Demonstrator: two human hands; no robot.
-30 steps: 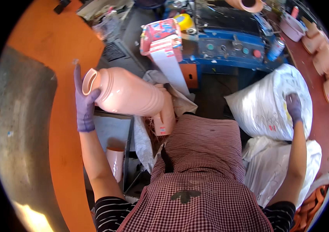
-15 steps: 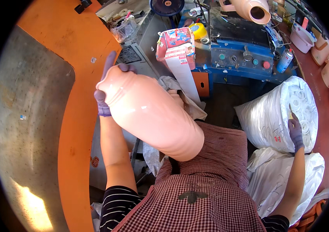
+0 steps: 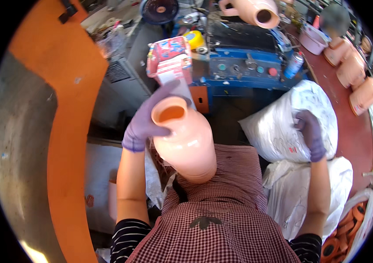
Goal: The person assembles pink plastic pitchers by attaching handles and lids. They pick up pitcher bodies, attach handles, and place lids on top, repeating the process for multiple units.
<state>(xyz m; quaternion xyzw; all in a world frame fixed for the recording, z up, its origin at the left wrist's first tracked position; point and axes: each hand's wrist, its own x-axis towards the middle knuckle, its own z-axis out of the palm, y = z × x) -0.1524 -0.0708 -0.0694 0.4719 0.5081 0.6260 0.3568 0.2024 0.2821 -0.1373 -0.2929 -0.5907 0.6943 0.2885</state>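
My left hand [image 3: 144, 120], in a purple glove, grips a glossy pink plastic jug [image 3: 186, 144] by its neck. The jug's open mouth points up toward me, and its lower end rests against the checked apron over my lap. No handle shows on it. My right hand [image 3: 310, 133], also gloved, is over the near face of a bulging white sack [image 3: 269, 127], its fingers curled in. What those fingers hold, if anything, is hidden.
An orange machine frame [image 3: 70, 144] stands at the left. Ahead is a blue control box [image 3: 243, 65] with a pink handled jug [image 3: 254, 11] on top. Beside it are a pink basket [image 3: 169, 52] and a spray can [image 3: 294, 65]. Several pink jugs [image 3: 351, 72] line the red-brown table [image 3: 315, 74].
The jug has swung upright, its mouth turning from the left toward me, and my left hand has moved right. My right hand has drawn left; the thin tool seen in it earlier no longer shows.
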